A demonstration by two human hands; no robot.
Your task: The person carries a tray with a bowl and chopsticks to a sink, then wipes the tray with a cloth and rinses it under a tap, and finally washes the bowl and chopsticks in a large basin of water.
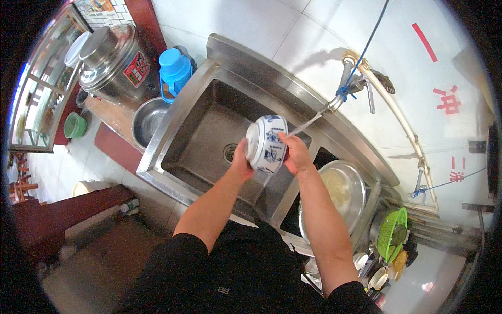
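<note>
Both my hands hold a white ceramic bowl with blue figures (270, 147) over the left basin of a stainless steel sink (196, 133). The bowl is tilted on its side, its foot turned to the left. My left hand (240, 163) grips it by the foot and lower edge. Near the rim, on the right side, is my right hand (296, 153). From the wall faucet (335, 103), tied with blue cord, a stream of water (304, 126) runs down to the bowl's rim. What is inside the bowl is hidden from view.
A large metal basin (359, 188) with cloudy liquid sits over the right sink compartment, beneath my right forearm. Left of the sink stand a steel bowl (147, 121), a blue thermos jug (175, 72) and a big steel pot (117, 78). A green plastic colander (392, 235) lies at the right.
</note>
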